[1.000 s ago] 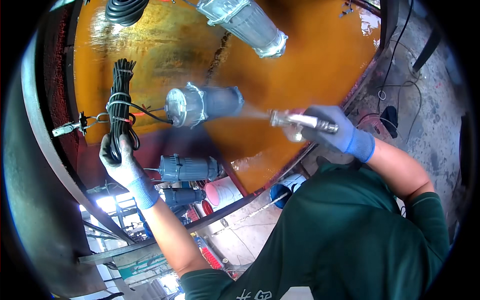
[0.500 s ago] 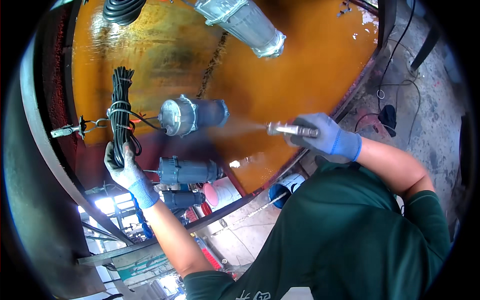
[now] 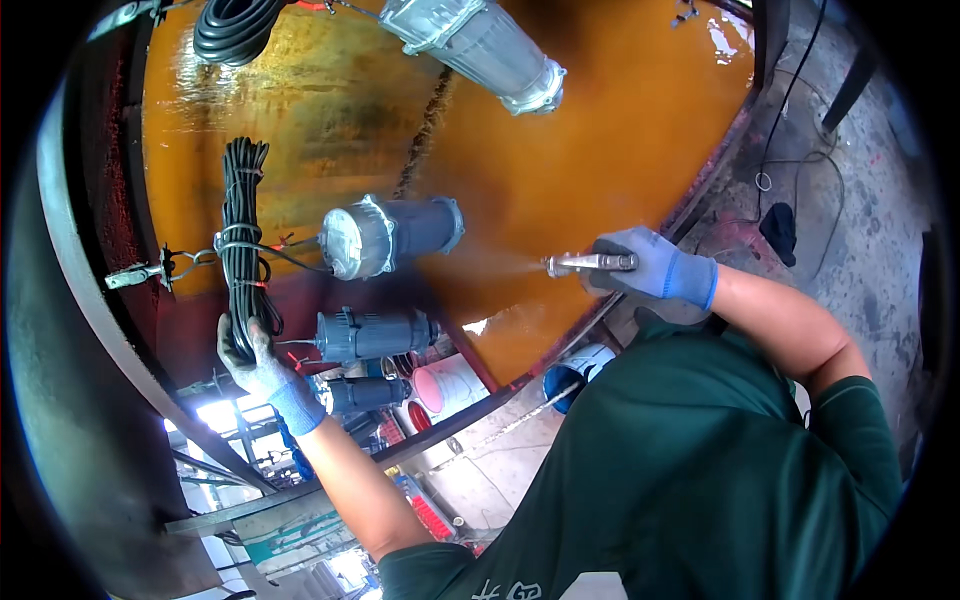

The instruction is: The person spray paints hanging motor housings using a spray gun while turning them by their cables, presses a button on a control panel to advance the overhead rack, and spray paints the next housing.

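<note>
My left hand (image 3: 258,368), in a grey and blue work glove, is closed around the lower end of a coiled bundle of black cable (image 3: 240,205). Hooks hold the bundle at the left, and its cable runs to a grey cylindrical motor (image 3: 372,238) that hangs on its side. In my gloved right hand (image 3: 655,264) is a metal spray gun (image 3: 590,263), its nozzle pointing left toward the motor's right end. A fine mist leaves the nozzle, with a gap between gun and motor. The trigger fingers are partly hidden.
A larger pale grey motor (image 3: 480,50) hangs beyond, beside another black cable coil (image 3: 238,28). Darker motors (image 3: 372,335) hang nearer me. Behind them stands an orange-brown wet-looking panel (image 3: 580,150). Buckets (image 3: 445,385) sit below, and a hose (image 3: 835,215) lies on the right-hand floor.
My left hand and the cable's lower end have come slightly nearer me and right. The motor has shifted slightly right and turned a little. The spray gun has moved slightly right, still misting.
</note>
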`<state>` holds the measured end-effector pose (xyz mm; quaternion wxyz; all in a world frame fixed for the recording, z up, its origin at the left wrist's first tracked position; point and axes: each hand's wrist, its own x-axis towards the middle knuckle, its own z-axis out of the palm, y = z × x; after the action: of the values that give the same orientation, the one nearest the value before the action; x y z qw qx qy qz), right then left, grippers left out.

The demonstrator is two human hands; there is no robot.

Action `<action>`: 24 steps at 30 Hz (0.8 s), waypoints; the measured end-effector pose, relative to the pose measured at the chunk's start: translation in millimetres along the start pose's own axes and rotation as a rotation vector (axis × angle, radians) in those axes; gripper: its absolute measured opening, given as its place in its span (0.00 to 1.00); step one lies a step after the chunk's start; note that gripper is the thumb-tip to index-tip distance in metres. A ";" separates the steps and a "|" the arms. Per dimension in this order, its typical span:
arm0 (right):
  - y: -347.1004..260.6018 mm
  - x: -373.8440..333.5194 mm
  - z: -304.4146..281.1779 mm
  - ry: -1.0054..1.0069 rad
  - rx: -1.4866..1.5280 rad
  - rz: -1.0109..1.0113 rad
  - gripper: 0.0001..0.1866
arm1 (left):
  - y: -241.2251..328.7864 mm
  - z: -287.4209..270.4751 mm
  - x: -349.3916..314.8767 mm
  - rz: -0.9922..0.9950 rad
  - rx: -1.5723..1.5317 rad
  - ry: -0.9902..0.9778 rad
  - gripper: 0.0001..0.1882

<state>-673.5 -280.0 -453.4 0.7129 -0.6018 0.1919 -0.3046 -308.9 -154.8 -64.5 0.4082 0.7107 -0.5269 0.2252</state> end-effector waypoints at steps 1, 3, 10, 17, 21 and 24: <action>1.6 -1.2 -2.4 -0.084 -0.111 -0.068 0.09 | 0.6 -0.5 -2.8 -0.042 -0.034 0.000 0.27; 15.8 0.6 2.5 0.017 -0.071 -0.084 0.10 | 4.6 -4.6 -5.3 -0.037 0.013 0.001 0.27; 11.8 1.2 -18.9 -0.047 -0.080 -0.177 0.09 | -33.6 -25.4 -10.3 -0.114 -0.049 0.045 0.25; -13.1 -6.4 -22.2 -0.039 -0.091 -0.175 0.10 | -84.0 -43.3 -0.9 -0.136 0.038 0.044 0.25; -34.8 -7.8 -7.9 0.109 -0.125 -0.374 0.11 | -102.9 -42.6 5.9 0.011 0.322 0.089 0.25; -53.1 -3.7 -3.7 0.122 -0.021 -0.346 0.12 | -114.0 -46.7 9.6 0.008 0.355 0.096 0.25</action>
<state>-689.4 -285.1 -402.8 0.6305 -0.6135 0.1316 -0.4568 -194.1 -109.3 -70.0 0.3002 0.7580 -0.4613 0.3500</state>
